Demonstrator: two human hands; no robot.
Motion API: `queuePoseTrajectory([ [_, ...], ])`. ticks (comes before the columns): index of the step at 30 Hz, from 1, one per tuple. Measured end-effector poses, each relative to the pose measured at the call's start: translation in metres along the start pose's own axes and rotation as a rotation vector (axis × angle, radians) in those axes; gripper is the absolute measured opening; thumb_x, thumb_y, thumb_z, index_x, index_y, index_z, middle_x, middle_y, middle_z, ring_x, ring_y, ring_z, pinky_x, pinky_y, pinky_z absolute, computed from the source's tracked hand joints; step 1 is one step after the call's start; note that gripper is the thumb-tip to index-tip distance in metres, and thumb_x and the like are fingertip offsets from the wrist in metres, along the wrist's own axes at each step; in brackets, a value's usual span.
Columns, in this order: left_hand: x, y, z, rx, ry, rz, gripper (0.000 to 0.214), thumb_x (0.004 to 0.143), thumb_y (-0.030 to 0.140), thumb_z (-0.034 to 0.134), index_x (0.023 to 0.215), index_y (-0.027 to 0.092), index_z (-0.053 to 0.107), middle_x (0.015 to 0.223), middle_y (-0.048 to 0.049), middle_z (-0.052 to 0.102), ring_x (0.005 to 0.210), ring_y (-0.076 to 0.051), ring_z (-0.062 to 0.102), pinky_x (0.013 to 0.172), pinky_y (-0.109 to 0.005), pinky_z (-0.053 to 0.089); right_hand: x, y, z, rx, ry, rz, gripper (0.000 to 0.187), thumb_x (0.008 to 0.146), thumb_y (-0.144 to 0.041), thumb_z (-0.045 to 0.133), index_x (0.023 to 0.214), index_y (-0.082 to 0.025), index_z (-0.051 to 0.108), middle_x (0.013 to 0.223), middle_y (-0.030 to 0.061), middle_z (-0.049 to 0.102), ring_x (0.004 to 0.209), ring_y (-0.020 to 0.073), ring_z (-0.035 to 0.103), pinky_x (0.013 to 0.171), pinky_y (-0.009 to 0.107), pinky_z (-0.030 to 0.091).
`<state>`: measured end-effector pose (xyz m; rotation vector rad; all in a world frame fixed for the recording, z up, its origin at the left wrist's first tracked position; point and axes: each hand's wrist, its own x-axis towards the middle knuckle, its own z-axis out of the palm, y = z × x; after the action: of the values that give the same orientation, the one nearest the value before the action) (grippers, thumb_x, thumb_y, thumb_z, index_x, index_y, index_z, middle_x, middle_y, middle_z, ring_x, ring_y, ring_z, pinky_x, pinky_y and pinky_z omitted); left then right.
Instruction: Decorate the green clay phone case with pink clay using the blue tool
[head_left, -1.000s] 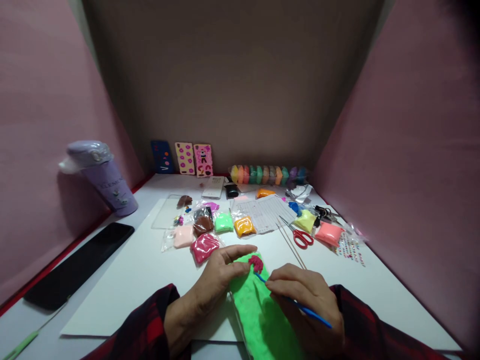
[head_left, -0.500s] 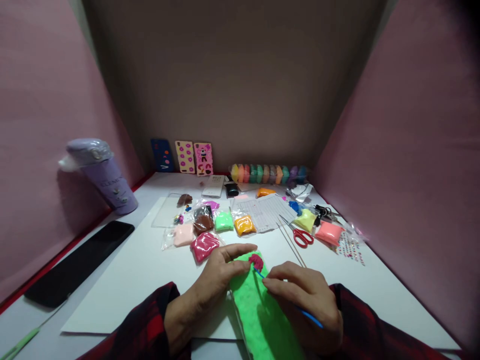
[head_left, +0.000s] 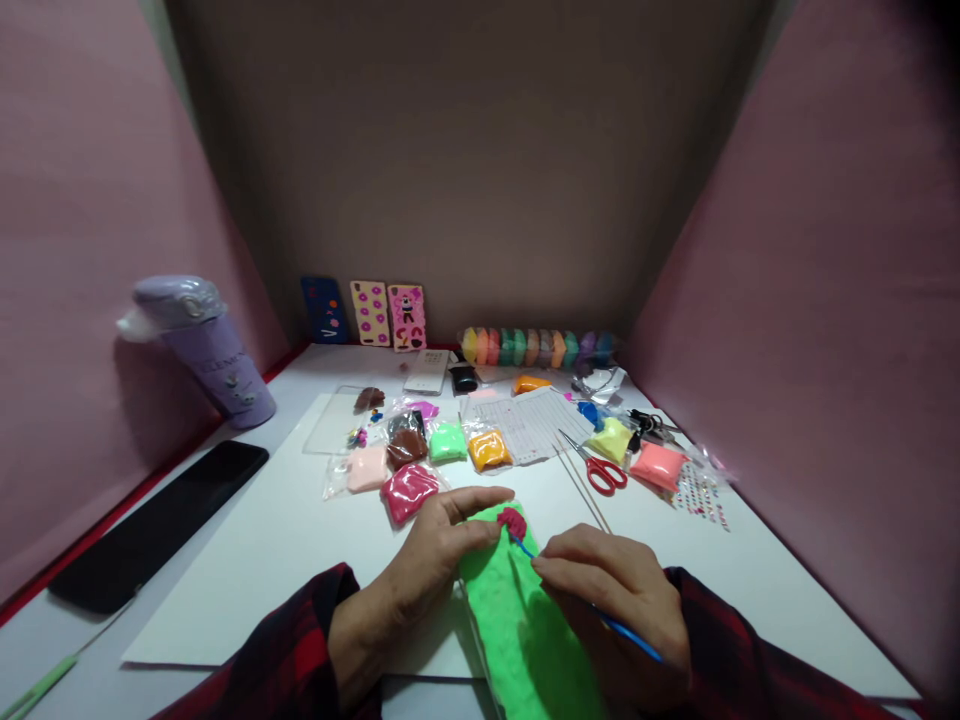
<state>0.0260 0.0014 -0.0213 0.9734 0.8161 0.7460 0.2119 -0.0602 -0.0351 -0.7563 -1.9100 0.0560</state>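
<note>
A phone case covered in bright green clay (head_left: 502, 625) is tilted in front of me, its far end in my left hand (head_left: 442, 545). My left thumb lies on its top face, beside a small crimson clay piece (head_left: 513, 522) near the far edge. My right hand (head_left: 619, 590) is closed around a thin blue modelling tool (head_left: 630, 637). The tool's tip is at the near edge of the crimson piece; whether it touches cannot be made out. Just beyond my left hand lies a packet of crimson clay (head_left: 409, 494).
Red scissors (head_left: 606, 476) and thin wooden sticks (head_left: 583, 490) lie beyond my right hand. Clay packets, including an orange one (head_left: 489, 450), cover the middle. A black phone (head_left: 161, 525), a purple tumbler (head_left: 225, 360) and a green-handled tool (head_left: 49, 690) are at left. Decorated cases (head_left: 407, 318) lean at the back.
My right hand and the blue tool have shifted slightly right, the tip moving a little away from my left thumb. My left hand and the green case have stayed in place.
</note>
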Motion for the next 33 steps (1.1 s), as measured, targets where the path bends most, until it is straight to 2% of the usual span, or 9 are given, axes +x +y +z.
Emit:
queuePoseTrajectory([
  [12, 0.0005, -0.0003, 0.0012, -0.018, -0.007, -0.012, 0.042, 0.066, 0.026, 0.079, 0.106, 0.015, 0.071, 0.095, -0.0099, 0.072, 0.079, -0.018, 0.062, 0.074, -0.029, 0.045, 0.0017, 0.0030, -0.0018, -0.015, -0.048, -0.023, 0.025, 0.084, -0.006, 0.053, 0.103, -0.016, 0.066, 0.083, 0.0078, 0.067, 0.069, 0.0155, 0.063, 0.057, 0.027, 0.049],
  [21, -0.0011, 0.0014, 0.0015, -0.005, 0.014, -0.022, 0.043, 0.065, 0.026, 0.080, 0.106, 0.015, 0.071, 0.095, -0.0108, 0.072, 0.079, -0.019, 0.063, 0.074, -0.029, 0.045, 0.0032, -0.0017, -0.0015, -0.019, 0.050, 0.016, 0.026, 0.085, -0.004, 0.053, 0.104, -0.015, 0.068, 0.082, 0.0083, 0.066, 0.069, 0.0161, 0.063, 0.058, 0.028, 0.049],
  [33, -0.0011, 0.0014, 0.0021, -0.037, -0.007, -0.007, 0.042, 0.065, 0.026, 0.080, 0.105, 0.014, 0.071, 0.093, -0.0109, 0.071, 0.079, -0.020, 0.063, 0.073, -0.030, 0.045, -0.0002, 0.0017, 0.0002, 0.007, -0.010, -0.013, 0.023, 0.084, -0.006, 0.054, 0.102, -0.015, 0.067, 0.081, 0.0083, 0.066, 0.068, 0.0166, 0.063, 0.057, 0.028, 0.049],
])
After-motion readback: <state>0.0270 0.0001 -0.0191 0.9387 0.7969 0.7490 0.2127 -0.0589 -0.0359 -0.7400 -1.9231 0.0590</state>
